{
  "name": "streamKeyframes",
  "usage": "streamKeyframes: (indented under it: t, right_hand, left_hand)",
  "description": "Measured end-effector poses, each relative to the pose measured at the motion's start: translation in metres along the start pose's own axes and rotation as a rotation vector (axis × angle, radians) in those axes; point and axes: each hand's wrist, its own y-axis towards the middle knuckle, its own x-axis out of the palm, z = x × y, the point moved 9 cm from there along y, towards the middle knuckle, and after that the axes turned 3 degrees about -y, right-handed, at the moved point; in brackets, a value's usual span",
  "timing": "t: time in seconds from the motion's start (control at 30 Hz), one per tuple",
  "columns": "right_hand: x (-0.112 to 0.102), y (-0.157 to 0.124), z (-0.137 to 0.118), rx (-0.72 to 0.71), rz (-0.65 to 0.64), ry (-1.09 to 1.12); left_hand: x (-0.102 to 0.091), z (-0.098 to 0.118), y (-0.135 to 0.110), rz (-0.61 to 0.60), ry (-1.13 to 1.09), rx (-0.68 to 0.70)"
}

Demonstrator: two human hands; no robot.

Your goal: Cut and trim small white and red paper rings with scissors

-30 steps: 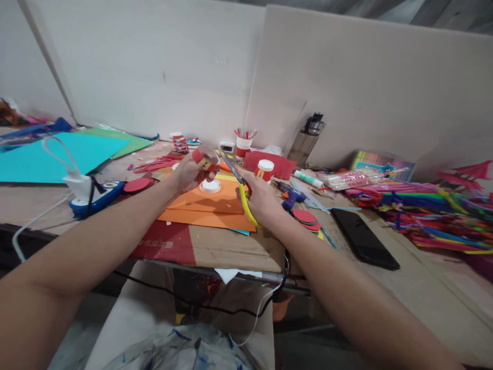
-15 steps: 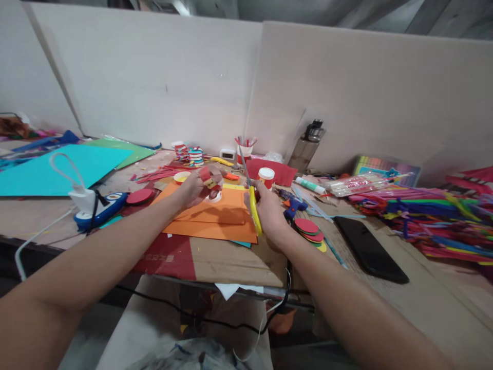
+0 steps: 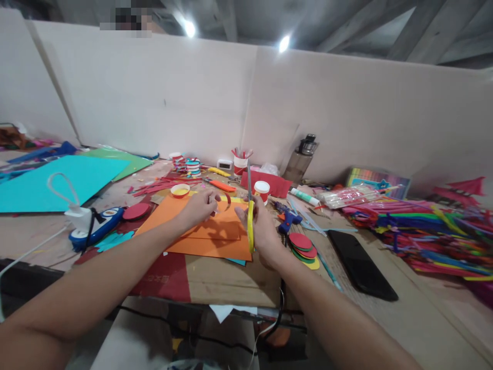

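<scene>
My left hand (image 3: 201, 206) is closed over the orange paper sheets (image 3: 208, 237), pinching a small curled red paper strip (image 3: 226, 199). Just right of it, my right hand (image 3: 260, 226) grips yellow-handled scissors (image 3: 250, 205); their blades point straight up and away from me. The two hands are nearly touching above the orange sheets. A small red jar with a white lid (image 3: 262, 190) stands just beyond the scissors.
A glue gun (image 3: 287, 216), stacked paper circles (image 3: 305, 243) and a black phone (image 3: 358, 262) lie to the right, with a heap of coloured strips (image 3: 427, 231) beyond. A teal sheet (image 3: 50, 180), a white charger (image 3: 77, 213) and a blue tool (image 3: 100, 224) lie left. A bottle (image 3: 300, 159) stands by the partition wall.
Both hands dropped lower onto the orange sheets and drew together. The scissors swung from pointing left to upright. The camera tilted upward.
</scene>
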Motion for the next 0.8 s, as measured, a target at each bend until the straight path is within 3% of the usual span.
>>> streamKeyframes:
  t: [0.17,0.33,0.47,0.6,0.8]
  right_hand:
    - [-0.003,0.002,0.010,0.065,0.044,0.179]
    - [0.000,0.004,0.018,0.124,0.052,0.247]
    - [-0.002,0.006,0.016,0.072,0.043,0.163]
    - [-0.005,0.008,0.019,0.061,0.040,0.118]
    - [-0.005,0.012,0.039,0.238,0.063,0.249]
  left_hand:
    - [0.008,0.021,-0.010,-0.015,0.250,0.121]
    - [0.010,0.025,-0.011,-0.015,0.401,0.157]
    - [0.013,0.027,-0.012,-0.012,0.506,0.165]
    - [0.025,0.028,-0.017,-0.137,0.337,0.122]
    - [0.038,0.013,-0.017,-0.337,-0.339,-0.001]
